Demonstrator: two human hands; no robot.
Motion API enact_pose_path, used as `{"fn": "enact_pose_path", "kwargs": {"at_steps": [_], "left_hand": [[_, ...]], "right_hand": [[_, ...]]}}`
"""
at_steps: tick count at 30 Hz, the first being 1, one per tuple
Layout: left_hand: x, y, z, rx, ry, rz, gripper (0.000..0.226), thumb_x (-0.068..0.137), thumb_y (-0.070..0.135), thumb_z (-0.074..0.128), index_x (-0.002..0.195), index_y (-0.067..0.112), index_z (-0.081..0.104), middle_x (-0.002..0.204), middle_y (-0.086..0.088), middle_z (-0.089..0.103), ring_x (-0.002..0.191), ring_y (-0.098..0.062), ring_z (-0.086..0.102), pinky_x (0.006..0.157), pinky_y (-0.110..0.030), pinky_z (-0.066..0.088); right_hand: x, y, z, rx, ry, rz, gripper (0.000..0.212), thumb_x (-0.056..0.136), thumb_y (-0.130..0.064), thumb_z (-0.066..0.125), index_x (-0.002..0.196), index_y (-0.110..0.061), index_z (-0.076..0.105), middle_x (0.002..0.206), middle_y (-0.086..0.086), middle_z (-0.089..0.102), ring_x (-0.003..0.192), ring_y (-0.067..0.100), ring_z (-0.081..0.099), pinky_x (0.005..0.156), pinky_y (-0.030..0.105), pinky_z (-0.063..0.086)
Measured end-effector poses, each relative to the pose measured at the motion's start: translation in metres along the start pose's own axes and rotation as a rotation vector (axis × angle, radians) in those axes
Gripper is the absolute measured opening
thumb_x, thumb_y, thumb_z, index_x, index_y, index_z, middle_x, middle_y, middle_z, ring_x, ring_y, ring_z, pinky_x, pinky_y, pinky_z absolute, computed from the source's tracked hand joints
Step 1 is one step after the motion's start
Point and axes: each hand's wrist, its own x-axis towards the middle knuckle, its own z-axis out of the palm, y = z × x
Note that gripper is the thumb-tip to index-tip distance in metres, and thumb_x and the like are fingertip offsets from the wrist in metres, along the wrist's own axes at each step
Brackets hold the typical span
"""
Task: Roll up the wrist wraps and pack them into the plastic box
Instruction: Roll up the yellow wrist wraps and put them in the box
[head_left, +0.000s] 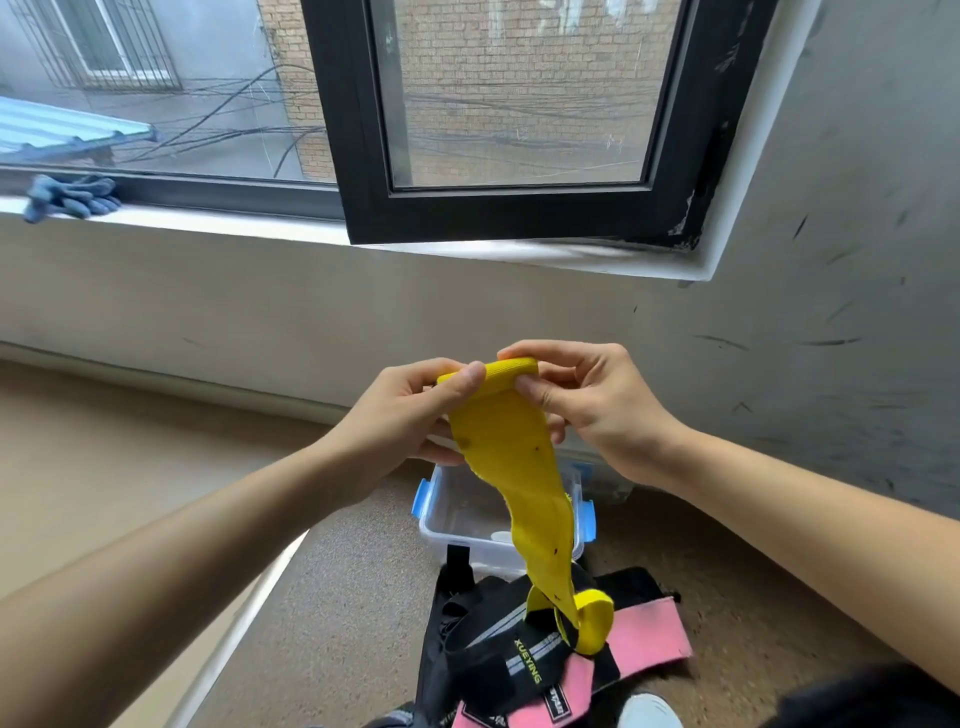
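Note:
A yellow wrist wrap (524, 478) hangs in the air in front of me, its top end folded over into a small roll. My left hand (410, 410) and my right hand (587, 400) pinch that rolled end from either side. The wrap's tail, with a yellow thumb loop (592, 618), dangles down over a pile of wraps: black ones (498, 644) and pink ones (654, 634). Behind the pile on the floor stands a clear plastic box (457, 514) with blue clips, open, partly hidden by the yellow wrap.
The floor is brown carpet (337, 587). A white wall runs close behind the box, with a window sill (208, 221) above it. Blue gloves (70, 197) lie at the sill's left end. A black window frame (519, 208) stands open.

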Motion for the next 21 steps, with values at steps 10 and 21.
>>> {"fn": "enact_pose_path", "kwargs": {"at_steps": [10, 21], "left_hand": [[0.006, -0.010, 0.000, 0.023, 0.109, 0.080, 0.031, 0.087, 0.016, 0.078, 0.117, 0.015, 0.070, 0.107, -0.012, 0.069, 0.091, -0.020, 0.071, 0.063, -0.024, 0.057], [0.017, -0.021, 0.003, 0.047, 0.117, 0.188, 0.041, 0.085, 0.013, 0.081, 0.122, 0.018, 0.065, 0.107, -0.015, 0.068, 0.090, -0.022, 0.074, 0.062, -0.029, 0.060]], "right_hand": [[0.007, 0.009, 0.001, -0.017, -0.101, 0.177, 0.042, 0.092, -0.011, 0.073, 0.132, -0.016, 0.062, 0.117, 0.013, 0.071, 0.100, 0.028, 0.073, 0.063, 0.033, 0.062], [0.010, 0.008, 0.000, 0.041, -0.091, 0.225, 0.029, 0.098, -0.018, 0.063, 0.126, -0.012, 0.061, 0.116, 0.026, 0.068, 0.092, 0.030, 0.069, 0.054, 0.029, 0.059]]}}
